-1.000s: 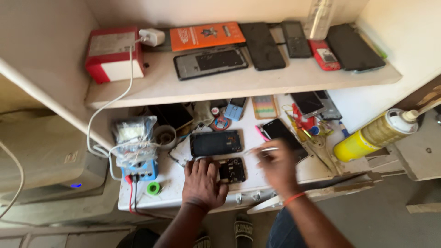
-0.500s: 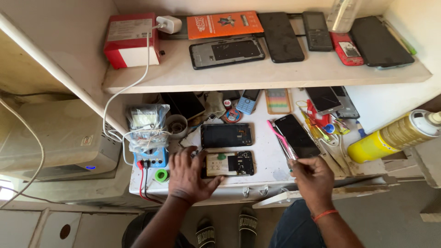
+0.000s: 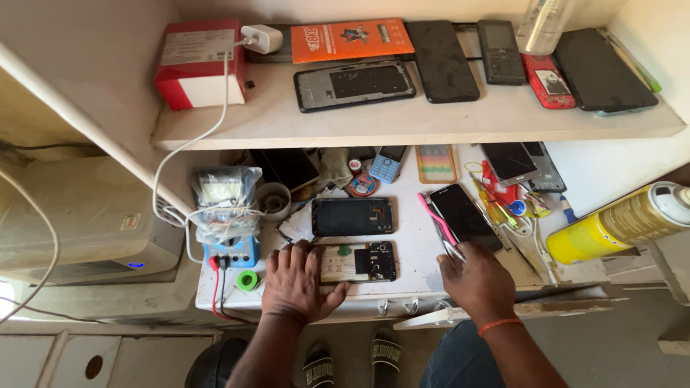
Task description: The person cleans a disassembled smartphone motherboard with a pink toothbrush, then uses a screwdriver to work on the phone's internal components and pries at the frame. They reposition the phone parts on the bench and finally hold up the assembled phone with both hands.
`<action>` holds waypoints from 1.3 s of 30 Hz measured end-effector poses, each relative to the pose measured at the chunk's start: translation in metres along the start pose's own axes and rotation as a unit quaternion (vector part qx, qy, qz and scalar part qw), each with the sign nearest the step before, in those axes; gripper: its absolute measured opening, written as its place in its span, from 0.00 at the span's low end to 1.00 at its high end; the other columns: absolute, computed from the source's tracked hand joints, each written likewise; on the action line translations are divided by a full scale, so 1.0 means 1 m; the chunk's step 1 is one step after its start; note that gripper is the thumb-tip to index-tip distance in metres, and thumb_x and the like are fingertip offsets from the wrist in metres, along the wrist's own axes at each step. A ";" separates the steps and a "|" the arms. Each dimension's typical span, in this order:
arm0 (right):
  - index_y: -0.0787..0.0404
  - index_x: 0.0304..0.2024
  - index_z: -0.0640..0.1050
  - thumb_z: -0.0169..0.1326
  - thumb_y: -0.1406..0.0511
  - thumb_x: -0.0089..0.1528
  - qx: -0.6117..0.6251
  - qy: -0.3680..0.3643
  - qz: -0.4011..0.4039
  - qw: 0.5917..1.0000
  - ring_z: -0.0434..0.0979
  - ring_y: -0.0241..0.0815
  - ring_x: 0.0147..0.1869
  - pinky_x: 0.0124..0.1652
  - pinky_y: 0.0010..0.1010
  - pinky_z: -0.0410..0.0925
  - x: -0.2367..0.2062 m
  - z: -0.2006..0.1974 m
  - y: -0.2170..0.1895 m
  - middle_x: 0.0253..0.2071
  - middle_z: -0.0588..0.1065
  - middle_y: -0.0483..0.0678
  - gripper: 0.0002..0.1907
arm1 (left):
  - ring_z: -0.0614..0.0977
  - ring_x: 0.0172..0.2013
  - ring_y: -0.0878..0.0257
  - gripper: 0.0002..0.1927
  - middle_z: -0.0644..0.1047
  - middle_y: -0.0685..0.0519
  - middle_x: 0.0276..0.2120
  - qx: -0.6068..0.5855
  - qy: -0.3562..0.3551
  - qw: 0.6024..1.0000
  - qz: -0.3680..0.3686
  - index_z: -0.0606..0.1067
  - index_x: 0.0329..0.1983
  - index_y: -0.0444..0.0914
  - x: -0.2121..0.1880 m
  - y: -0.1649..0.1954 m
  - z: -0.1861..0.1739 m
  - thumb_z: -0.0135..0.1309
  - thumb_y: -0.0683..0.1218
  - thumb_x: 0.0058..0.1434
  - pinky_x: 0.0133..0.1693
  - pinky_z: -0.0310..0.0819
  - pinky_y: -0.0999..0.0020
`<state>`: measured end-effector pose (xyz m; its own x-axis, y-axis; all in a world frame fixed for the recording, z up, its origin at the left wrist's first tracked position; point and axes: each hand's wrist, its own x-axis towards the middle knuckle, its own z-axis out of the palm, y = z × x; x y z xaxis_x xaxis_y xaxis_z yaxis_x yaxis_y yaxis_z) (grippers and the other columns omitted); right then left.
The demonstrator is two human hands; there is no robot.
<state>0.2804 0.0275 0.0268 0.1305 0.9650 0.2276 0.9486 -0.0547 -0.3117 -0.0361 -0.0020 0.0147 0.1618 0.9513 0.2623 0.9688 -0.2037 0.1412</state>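
White laminate covers the small workbench (image 3: 424, 276), its near edge chipped and fitted with metal drawer pulls, and a pale shelf (image 3: 402, 118) runs above it against a cream wall. At far left a grey box-shaped unit (image 3: 79, 223) with a small blue light sits on a lower ledge, with white cables (image 3: 188, 154) looping over it from a charger plugged beside a red and white box (image 3: 201, 65) on the shelf. Next on the bench stands a blue power supply (image 3: 228, 215) wrapped in clear plastic, red and black leads hanging from its front and a green tape roll (image 3: 248, 280) just beside it. The left hand (image 3: 298, 284) lies flat with fingers spread wide, pressing on the left end of the opened phone (image 3: 359, 262), whose circuit board faces up near the bench's front edge. Just beyond it lies a dark phone back panel (image 3: 352, 215). The right hand (image 3: 474, 280) is closed narrowly around thin tweezers (image 3: 451, 248), next to a pink tool and a black smartphone (image 3: 466, 217). Farther right are a clutter of small screwdrivers and a yellow spray can (image 3: 618, 223) lying on its side. Along the shelf rest an orange packet (image 3: 352, 39), a phone frame, several dark handsets and a red phone. Below, sandalled feet stand on a grey floor.
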 end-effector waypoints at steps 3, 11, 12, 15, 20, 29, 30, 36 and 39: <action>0.57 0.28 0.79 0.62 0.52 0.56 -0.037 0.002 0.003 0.999 0.78 0.61 0.36 0.34 0.50 0.70 0.010 0.000 0.004 0.31 0.78 0.54 0.16 | 0.69 0.48 0.48 0.49 0.69 0.44 0.49 0.024 -0.061 0.998 -0.018 0.70 0.64 0.39 0.001 0.000 0.002 0.50 0.76 0.50 0.54 0.57 0.48; 0.63 0.23 0.76 0.62 0.53 0.58 0.096 -0.002 0.020 0.995 0.74 0.54 0.24 0.28 0.44 0.67 0.037 -0.012 0.039 0.21 0.74 0.55 0.21 | 0.69 0.49 0.49 0.47 0.69 0.45 0.48 0.033 -0.023 0.999 -0.004 0.70 0.59 0.38 -0.002 -0.001 0.004 0.50 0.76 0.48 0.56 0.57 0.46; 0.63 0.23 0.76 0.62 0.52 0.58 0.106 -0.017 0.032 0.994 0.74 0.53 0.23 0.28 0.43 0.66 0.038 -0.013 0.041 0.20 0.73 0.54 0.22 | 0.69 0.49 0.49 0.46 0.69 0.45 0.49 0.032 -0.014 0.999 -0.001 0.70 0.58 0.38 -0.002 -0.001 0.003 0.50 0.76 0.48 0.56 0.57 0.46; 0.62 0.21 0.77 0.62 0.51 0.58 0.145 -0.050 0.060 0.986 0.73 0.50 0.21 0.27 0.41 0.65 0.039 -0.018 0.044 0.17 0.73 0.52 0.22 | 0.69 0.49 0.49 0.47 0.69 0.44 0.49 0.031 -0.040 0.999 -0.008 0.69 0.60 0.37 -0.002 -0.001 0.002 0.50 0.75 0.49 0.55 0.57 0.47; 0.59 0.27 0.82 0.64 0.51 0.57 0.089 -0.089 0.093 0.988 0.77 0.46 0.21 0.28 0.40 0.68 0.027 -0.019 0.028 0.17 0.75 0.51 0.18 | 0.69 0.49 0.49 0.46 0.69 0.44 0.50 0.026 -0.022 0.999 -0.001 0.70 0.60 0.37 -0.002 -0.001 0.001 0.49 0.75 0.49 0.55 0.57 0.48; 0.51 0.56 0.76 0.65 0.49 0.51 0.160 -0.209 -0.132 0.956 0.85 0.46 0.30 0.36 0.37 0.77 0.003 -0.010 -0.037 0.27 0.81 0.51 0.32 | 0.68 0.50 0.49 0.50 0.68 0.44 0.49 0.027 -0.048 0.998 -0.007 0.67 0.64 0.36 -0.001 0.002 -0.005 0.48 0.76 0.51 0.56 0.56 0.47; 0.51 0.57 0.76 0.65 0.49 0.52 0.145 -0.202 -0.119 0.961 0.84 0.47 0.32 0.37 0.38 0.76 0.004 -0.007 -0.043 0.28 0.81 0.51 0.32 | 0.68 0.50 0.49 0.50 0.68 0.44 0.49 0.030 -0.057 0.998 -0.008 0.66 0.65 0.36 0.000 0.003 -0.005 0.47 0.76 0.51 0.57 0.56 0.47; 0.55 0.60 0.75 0.62 0.53 0.58 0.168 -0.102 -0.090 0.976 0.82 0.54 0.38 0.40 0.42 0.74 0.046 0.030 -0.056 0.36 0.80 0.57 0.30 | 0.67 0.50 0.48 0.51 0.67 0.44 0.50 0.015 -0.084 0.996 -0.016 0.62 0.69 0.38 0.001 0.004 -0.008 0.48 0.76 0.52 0.58 0.54 0.45; 0.53 0.62 0.75 0.63 0.54 0.58 0.148 -0.131 -0.064 0.978 0.80 0.58 0.43 0.45 0.44 0.73 0.075 0.056 -0.049 0.34 0.80 0.59 0.31 | 0.68 0.51 0.48 0.50 0.68 0.44 0.51 0.000 -0.037 0.999 -0.003 0.63 0.68 0.39 -0.001 0.004 -0.007 0.49 0.75 0.51 0.57 0.54 0.45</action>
<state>0.2277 0.1170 0.0079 -0.0989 0.9938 0.0503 0.8217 0.1101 -0.5592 -0.0337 -0.0050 0.0221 0.1686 0.9672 0.1902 0.9699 -0.1972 0.1429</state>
